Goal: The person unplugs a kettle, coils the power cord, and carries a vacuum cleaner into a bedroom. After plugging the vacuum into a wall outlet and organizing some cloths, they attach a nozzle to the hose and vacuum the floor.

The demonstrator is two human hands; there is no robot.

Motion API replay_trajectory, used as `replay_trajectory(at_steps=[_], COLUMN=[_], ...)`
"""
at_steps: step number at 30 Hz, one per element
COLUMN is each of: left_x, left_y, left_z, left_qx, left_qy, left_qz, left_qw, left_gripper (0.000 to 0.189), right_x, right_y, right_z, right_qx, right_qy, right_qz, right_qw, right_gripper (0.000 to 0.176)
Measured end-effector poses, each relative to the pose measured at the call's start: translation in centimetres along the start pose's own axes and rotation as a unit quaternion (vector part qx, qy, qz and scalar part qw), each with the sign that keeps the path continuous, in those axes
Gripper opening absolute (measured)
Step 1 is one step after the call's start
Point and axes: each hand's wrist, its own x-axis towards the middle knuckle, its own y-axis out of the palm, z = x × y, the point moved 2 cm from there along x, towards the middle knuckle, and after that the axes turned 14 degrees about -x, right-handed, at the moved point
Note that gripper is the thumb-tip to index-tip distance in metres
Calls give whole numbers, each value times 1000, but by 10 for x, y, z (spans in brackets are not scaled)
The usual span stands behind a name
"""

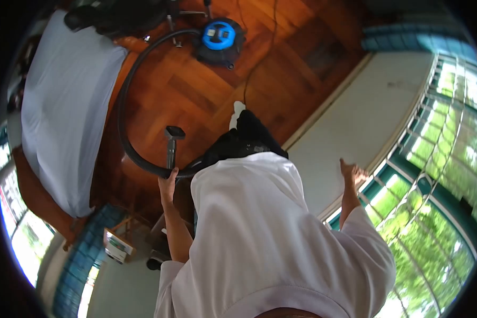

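On the left, my left hand (168,184) is closed round the handle end of a black vacuum hose (123,114). A dark brush nozzle (174,132) on a short grey tube points up from that hand. The hose curves up to a vacuum cleaner with a blue top (218,35) on the wooden floor. My right hand (353,172) is raised beside the window, its thumb and fingers apart and nothing visible in it. Whether its fingertips touch the window frame cannot be made out.
A white sheet (71,95) covers a piece of furniture on the left. A thin cable (261,59) crosses the floor. Barred windows (434,212) and a pale wall ledge (365,111) run along the right. Blue curtains (416,40) hang at the upper right.
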Motion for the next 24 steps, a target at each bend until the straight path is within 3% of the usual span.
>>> replay_trajectory(at_steps=[3,5,8,9,10,12,13,14,15,16,17,18,20,21,23,24], left_x=[-3,2,16,22,28,36,37,40,43,46,49,53,54,50,36,25], left_y=[-10,-15,-26,-25,-25,-25,-24,-15,-9,-4,0,1,-9,-15,-26,-31], left_z=[3,-5,-18,-22,-27,-38,-48,-61,-74,-88,-103,-117,-133,-137,-140,-139], left_qx=[76,96,125,124,122,89,91,86,84,90,85,77,107,115,91,62], left_qy=[-49,-40,-43,-59,-61,-114,-120,-113,-107,-111,-112,-114,-135,-169,-206,-209], left_qz=[-15,-22,-20,-15,-22,-32,-40,-56,-71,-81,-83,-86,-102,-79,-76,-96], left_qw=[996,994,991,990,990,989,988,988,988,986,987,987,980,976,971,971], left_gripper=[43,43,43,43,43,43,43,42,42,42,42,42,42,42,42,41], right_x=[11,34,34,71,81,103,88,85,52,62,52,41,28,11,-32,-22], right_y=[-3,6,-39,-15,-24,-53,-87,-108,-155,-161,-192,-224,-260,-285,-336,-318], right_z=[-4,0,5,17,48,131,190,255,313,401,468,530,641,651,668,710], right_qx=[-13,8,36,32,29,75,45,153,278,342,333,308,458,451,623,684], right_qy=[-36,-68,-46,-133,-140,-176,-260,-270,-336,-399,-455,-528,-491,-510,-431,-408], right_qz=[4,103,147,111,107,189,57,58,3,91,106,55,38,41,221,371], right_qw=[999,992,987,984,984,963,963,949,900,846,819,790,740,731,614,478], right_gripper=[89,89,72,59,59,52,49,46,44,45,47,47,40,40,51,55])
